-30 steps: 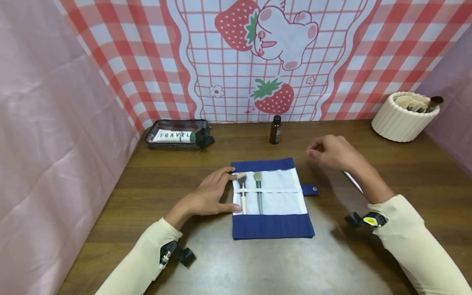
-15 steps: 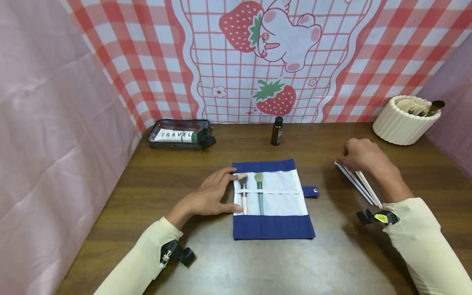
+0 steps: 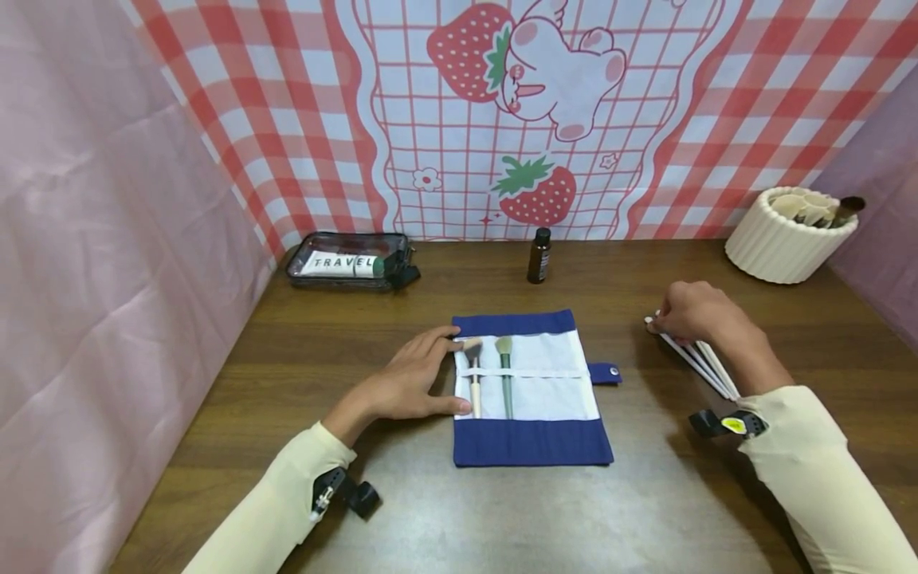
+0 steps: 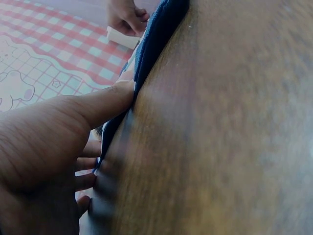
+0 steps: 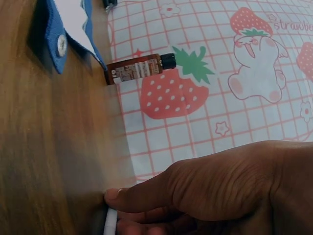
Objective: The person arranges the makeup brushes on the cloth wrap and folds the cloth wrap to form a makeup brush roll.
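Observation:
A blue-and-white fabric brush roll (image 3: 548, 399) lies unfolded on the table. Tucked under its white band are a cream-handled makeup brush (image 3: 474, 387) and a green-handled makeup brush (image 3: 507, 383). My left hand (image 3: 405, 379) rests spread along the roll's left edge, thumb and fingertips on the fabric. Right of the roll, several long thin white sticks (image 3: 706, 371) lie side by side, partly hidden beneath my right hand (image 3: 699, 312). Its thumb and curled fingers pinch a white stick (image 5: 110, 221) near one end; the white ends poke out past the fingertips.
A dark brown bottle (image 3: 539, 259) with a black cap stands behind the roll. At the back left lies a clear pouch (image 3: 351, 257) holding a "TRAVEL" tube. A ribbed cream holder (image 3: 782, 239) with brushes stands at the back right. Patterned cloth (image 3: 430, 135) hangs behind.
My right hand has moved right, away from the roll's side, and down onto the white sticks, where it now pinches one. The left hand stays in place on the roll.

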`<action>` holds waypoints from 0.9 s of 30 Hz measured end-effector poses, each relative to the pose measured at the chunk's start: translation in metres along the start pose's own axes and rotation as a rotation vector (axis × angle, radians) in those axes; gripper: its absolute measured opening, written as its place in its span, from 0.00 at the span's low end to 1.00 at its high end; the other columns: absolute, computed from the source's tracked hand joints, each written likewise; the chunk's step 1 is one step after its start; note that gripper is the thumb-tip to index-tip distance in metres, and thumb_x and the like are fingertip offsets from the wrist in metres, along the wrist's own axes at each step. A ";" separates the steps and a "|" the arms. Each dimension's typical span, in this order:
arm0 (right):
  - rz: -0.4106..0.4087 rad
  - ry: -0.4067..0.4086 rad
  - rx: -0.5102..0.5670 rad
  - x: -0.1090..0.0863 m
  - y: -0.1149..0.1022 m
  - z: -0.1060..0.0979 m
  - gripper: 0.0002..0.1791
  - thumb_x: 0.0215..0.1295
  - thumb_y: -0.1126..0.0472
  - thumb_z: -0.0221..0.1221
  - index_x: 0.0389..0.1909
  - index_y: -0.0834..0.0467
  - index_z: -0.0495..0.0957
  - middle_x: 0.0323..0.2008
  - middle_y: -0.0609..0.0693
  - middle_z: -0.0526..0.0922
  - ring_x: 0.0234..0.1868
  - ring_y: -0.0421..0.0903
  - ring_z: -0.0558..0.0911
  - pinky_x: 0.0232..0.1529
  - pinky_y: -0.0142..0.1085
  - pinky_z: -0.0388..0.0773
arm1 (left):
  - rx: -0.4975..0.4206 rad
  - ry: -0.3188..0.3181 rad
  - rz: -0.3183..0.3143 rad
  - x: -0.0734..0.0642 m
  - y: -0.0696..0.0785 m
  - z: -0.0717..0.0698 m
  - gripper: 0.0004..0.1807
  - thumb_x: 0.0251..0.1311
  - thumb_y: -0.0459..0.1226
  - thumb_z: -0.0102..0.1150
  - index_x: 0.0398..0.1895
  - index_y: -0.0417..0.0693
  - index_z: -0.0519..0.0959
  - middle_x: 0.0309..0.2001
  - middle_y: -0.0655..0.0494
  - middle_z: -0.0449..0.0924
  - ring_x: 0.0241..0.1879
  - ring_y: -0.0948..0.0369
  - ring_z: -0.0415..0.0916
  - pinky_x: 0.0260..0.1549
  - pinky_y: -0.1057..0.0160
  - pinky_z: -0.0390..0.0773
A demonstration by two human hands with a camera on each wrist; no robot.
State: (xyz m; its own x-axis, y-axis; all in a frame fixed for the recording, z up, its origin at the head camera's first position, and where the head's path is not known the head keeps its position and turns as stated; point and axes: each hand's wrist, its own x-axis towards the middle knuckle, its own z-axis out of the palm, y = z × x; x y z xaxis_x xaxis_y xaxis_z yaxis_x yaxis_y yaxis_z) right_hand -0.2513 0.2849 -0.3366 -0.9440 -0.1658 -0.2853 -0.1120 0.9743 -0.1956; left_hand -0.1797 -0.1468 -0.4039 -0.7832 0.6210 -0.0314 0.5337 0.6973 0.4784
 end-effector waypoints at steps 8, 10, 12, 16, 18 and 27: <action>-0.024 0.024 -0.034 0.001 -0.004 0.000 0.14 0.62 0.53 0.62 0.22 0.57 0.80 0.21 0.51 0.74 0.27 0.50 0.74 0.26 0.41 0.68 | 0.001 -0.003 -0.002 0.000 0.001 0.000 0.51 0.59 0.64 0.63 0.76 0.45 0.57 0.79 0.48 0.44 0.77 0.50 0.43 0.72 0.44 0.49; -0.021 0.032 -0.042 -0.001 -0.006 -0.003 0.15 0.64 0.52 0.60 0.22 0.57 0.80 0.22 0.52 0.74 0.28 0.51 0.74 0.26 0.42 0.68 | 0.001 -0.005 -0.004 0.000 0.001 0.000 0.51 0.59 0.64 0.62 0.76 0.45 0.57 0.79 0.48 0.44 0.77 0.50 0.43 0.72 0.44 0.48; -0.009 0.038 -0.039 -0.002 -0.008 -0.006 0.16 0.66 0.51 0.58 0.24 0.59 0.79 0.23 0.53 0.75 0.28 0.52 0.74 0.27 0.44 0.70 | 0.001 -0.005 -0.004 0.000 0.001 0.000 0.51 0.59 0.64 0.63 0.76 0.45 0.57 0.79 0.47 0.44 0.77 0.50 0.43 0.72 0.44 0.48; -0.015 0.071 -0.026 -0.003 -0.012 -0.011 0.17 0.68 0.50 0.56 0.28 0.60 0.80 0.24 0.55 0.76 0.29 0.53 0.75 0.28 0.46 0.71 | 0.000 0.000 -0.004 0.000 0.000 0.000 0.51 0.59 0.63 0.63 0.76 0.44 0.57 0.79 0.47 0.44 0.77 0.50 0.43 0.72 0.44 0.48; -0.031 0.098 -0.001 -0.002 -0.013 -0.012 0.17 0.68 0.51 0.55 0.28 0.60 0.80 0.24 0.54 0.76 0.29 0.53 0.74 0.28 0.45 0.71 | 0.001 0.001 -0.003 0.000 0.000 0.000 0.51 0.59 0.63 0.63 0.76 0.44 0.57 0.79 0.47 0.44 0.77 0.50 0.43 0.72 0.44 0.49; -0.134 0.268 0.365 0.001 -0.023 -0.010 0.20 0.74 0.50 0.55 0.47 0.65 0.77 0.33 0.55 0.85 0.29 0.50 0.85 0.24 0.39 0.78 | 0.005 0.002 -0.006 0.001 0.000 0.001 0.51 0.59 0.64 0.62 0.76 0.45 0.57 0.79 0.48 0.44 0.77 0.50 0.43 0.72 0.44 0.49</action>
State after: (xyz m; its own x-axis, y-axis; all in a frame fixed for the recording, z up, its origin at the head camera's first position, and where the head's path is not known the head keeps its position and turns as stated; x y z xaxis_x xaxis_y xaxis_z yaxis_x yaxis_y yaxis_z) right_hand -0.2527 0.2640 -0.3230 -0.9809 -0.1943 0.0075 -0.1669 0.8215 -0.5452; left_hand -0.1801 -0.1463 -0.4047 -0.7870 0.6161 -0.0326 0.5304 0.7027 0.4742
